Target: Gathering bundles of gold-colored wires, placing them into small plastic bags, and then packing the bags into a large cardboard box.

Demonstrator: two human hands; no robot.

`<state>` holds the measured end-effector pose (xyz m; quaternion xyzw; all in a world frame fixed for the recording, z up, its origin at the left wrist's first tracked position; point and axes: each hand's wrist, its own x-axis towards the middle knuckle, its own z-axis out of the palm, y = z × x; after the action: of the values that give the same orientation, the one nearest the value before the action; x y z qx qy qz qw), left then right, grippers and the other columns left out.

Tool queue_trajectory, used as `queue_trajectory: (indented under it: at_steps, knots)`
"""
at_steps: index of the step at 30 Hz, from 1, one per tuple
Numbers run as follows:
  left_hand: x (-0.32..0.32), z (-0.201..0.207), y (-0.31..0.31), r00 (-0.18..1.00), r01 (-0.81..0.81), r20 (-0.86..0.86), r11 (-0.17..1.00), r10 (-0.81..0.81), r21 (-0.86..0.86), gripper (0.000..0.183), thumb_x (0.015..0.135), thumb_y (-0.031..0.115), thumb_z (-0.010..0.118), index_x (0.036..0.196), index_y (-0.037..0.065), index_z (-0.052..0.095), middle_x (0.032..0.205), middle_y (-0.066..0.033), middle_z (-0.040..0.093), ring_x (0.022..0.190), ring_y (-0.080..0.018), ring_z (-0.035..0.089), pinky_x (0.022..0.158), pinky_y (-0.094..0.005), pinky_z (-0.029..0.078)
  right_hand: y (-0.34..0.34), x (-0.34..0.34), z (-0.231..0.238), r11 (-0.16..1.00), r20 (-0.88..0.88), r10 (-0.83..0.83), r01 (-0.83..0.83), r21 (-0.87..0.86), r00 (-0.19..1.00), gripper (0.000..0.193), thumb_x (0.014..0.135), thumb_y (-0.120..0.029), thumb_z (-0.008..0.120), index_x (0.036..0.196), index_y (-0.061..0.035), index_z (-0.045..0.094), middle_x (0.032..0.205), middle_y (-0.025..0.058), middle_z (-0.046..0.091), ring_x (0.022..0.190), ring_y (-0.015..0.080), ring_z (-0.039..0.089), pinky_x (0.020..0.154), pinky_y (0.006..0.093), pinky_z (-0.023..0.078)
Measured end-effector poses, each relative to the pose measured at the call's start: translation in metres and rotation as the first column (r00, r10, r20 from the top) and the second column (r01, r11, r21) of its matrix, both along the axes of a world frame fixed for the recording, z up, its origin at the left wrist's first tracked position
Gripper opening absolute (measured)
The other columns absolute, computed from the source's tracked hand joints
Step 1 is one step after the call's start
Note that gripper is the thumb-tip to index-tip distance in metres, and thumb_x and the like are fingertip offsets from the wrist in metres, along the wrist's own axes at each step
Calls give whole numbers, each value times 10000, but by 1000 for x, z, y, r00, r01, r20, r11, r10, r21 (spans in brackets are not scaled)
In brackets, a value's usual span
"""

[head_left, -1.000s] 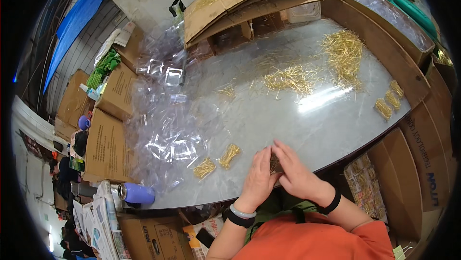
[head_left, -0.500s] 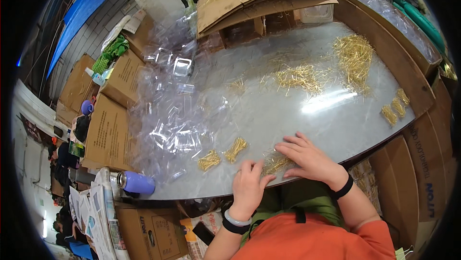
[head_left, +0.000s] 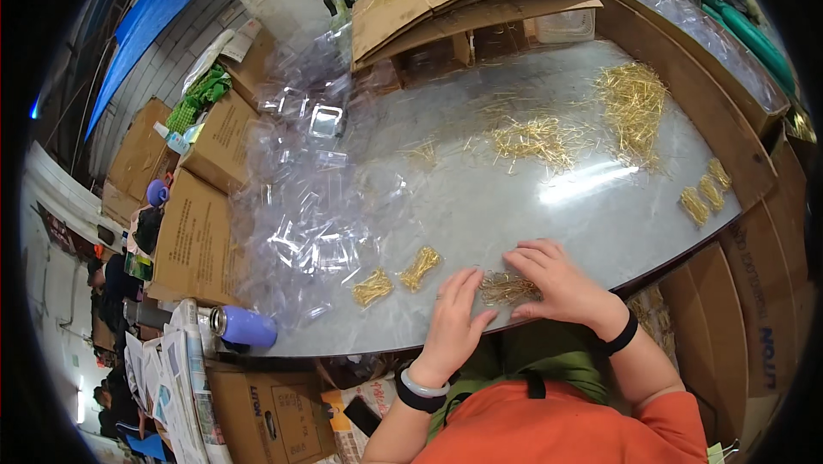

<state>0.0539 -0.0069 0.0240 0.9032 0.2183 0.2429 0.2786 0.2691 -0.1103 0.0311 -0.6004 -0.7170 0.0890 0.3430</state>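
Observation:
A bundle of thin gold wire pieces (head_left: 506,289), some with hooked ends, lies flat at the table's near edge between my hands. My left hand (head_left: 456,316) rests at its left end, fingers stretched and thumb apart. My right hand (head_left: 561,282) is curved about the bundle's right end, fingers spread along the far side and thumb on the near side. Neither hand is closed round the wires. To the left lie two similar waisted bundles, a nearer-to-hand bundle (head_left: 421,269) and a farther-left bundle (head_left: 372,287).
Loose gold wires form a pile (head_left: 633,108) and a scatter (head_left: 540,140) on the grey table (head_left: 463,207). Several small bundles (head_left: 705,194) lie right. Clear plastic packs (head_left: 309,198) cover the left side, near a purple bottle (head_left: 244,327). A cardboard shelf (head_left: 471,14) stands at the back.
My left hand's fingers have straightened and moved off the bundle's left end. My right hand has shifted slightly right and nearer, leaving more of the bundle showing.

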Motion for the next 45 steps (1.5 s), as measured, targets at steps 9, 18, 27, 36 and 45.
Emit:
queue_trajectory:
  at_steps: [9,18,27,36,45]
  knots:
    - [12,-13,6,989,119,-90,993,-120,-14,776,878,157,774,1524,-16,380,1544,-250,411,1454,-445,368,1221,-529,278,-15,9,8,995,-48,-90,92,42,995,629,736,-219,858,1293,-68,609,1266,121,615,1209,352,549,1072,479,407]
    - [32,-12,-2,980,167,-132,975,-148,145,646,905,224,751,1461,25,490,1480,-178,479,1420,-433,407,1209,-571,274,-67,-2,-16,927,46,-366,360,108,929,263,747,-102,802,991,-140,714,975,4,647,983,251,568,911,418,430]
    - [26,-23,-7,993,114,21,982,-119,153,507,891,163,762,1346,17,593,1282,-168,618,1278,-408,562,1137,-566,410,-35,-27,-35,916,-36,-349,349,198,936,217,808,-63,750,1016,-91,694,916,53,674,881,280,628,878,398,475]
    - [20,-25,-8,995,83,44,987,-90,137,528,905,136,745,1365,-30,546,1316,-207,601,1276,-422,561,1144,-547,412,-34,-14,3,940,118,-341,341,15,933,687,828,-368,787,1367,-24,535,1256,142,596,1207,343,518,1077,504,347]
    - [22,-22,-5,982,175,58,982,-180,77,561,912,76,709,1416,-37,488,1368,-219,558,1332,-409,508,1167,-543,378,-30,-27,-17,942,-63,-335,335,-13,940,549,732,-169,855,1228,-90,634,1115,89,616,1071,315,550,983,454,399]
